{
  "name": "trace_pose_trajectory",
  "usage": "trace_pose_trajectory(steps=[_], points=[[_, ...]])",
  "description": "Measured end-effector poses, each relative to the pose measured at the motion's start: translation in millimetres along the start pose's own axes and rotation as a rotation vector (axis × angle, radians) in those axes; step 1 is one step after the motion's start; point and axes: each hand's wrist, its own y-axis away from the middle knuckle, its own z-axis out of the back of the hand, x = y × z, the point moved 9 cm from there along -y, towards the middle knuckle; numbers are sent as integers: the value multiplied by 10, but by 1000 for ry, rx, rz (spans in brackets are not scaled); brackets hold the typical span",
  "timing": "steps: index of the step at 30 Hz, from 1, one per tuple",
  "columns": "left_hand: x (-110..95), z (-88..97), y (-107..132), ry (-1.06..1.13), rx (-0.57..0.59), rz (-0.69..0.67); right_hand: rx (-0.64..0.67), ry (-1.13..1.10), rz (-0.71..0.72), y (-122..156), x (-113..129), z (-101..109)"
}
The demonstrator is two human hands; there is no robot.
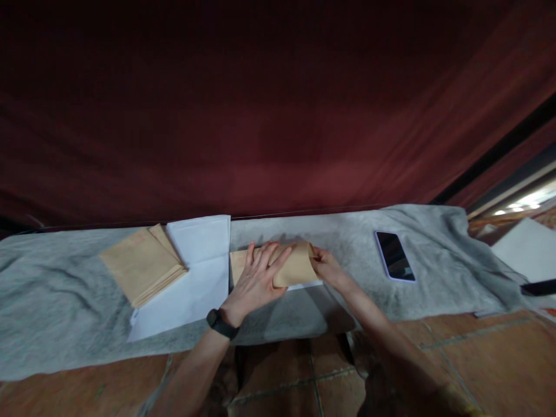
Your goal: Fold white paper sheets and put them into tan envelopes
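Note:
A brown paper envelope (295, 267) lies in front of me on a grey cloth, its right part curled upward. My left hand (260, 269) rests flat over the envelope with fingers spread, and a dark watch (222, 324) sits on that wrist. At the envelope's right end, my right hand (325, 265) has its fingers closed on the curled edge, the fingertips partly hidden inside the curl. A strip of white paper (306, 285) shows below the envelope's lower edge.
On the left, a stack of brown envelopes (141, 263) lies partly on white paper sheets (204, 289). A phone in a lilac case (395, 256) lies to the right on the grey cloth (452, 272). A dark red curtain (278, 116) hangs behind; tiled floor (278, 370) shows below.

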Motion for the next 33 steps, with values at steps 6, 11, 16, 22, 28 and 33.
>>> trace_pose_trajectory(steps=[6, 11, 16, 22, 28, 33], points=[[43, -82, -51, 21, 14, 48, -91, 187, 24, -65, -66, 138], [60, -138, -87, -12, 3, 68, -525, 368, 301, 150, 366, 557], [35, -142, -91, -63, -13, 78, -294, 260, 242, 191, 418, 383], [-88, -125, -110, -87, 19, 2, 24, 205, 45, 208, 210, -22], [171, 201, -87, -141, -81, 93, -357, 329, 104, 122, 313, 593], [464, 142, 53, -89, 19, 125, -314, 899, 18, 171, 47, 506]])
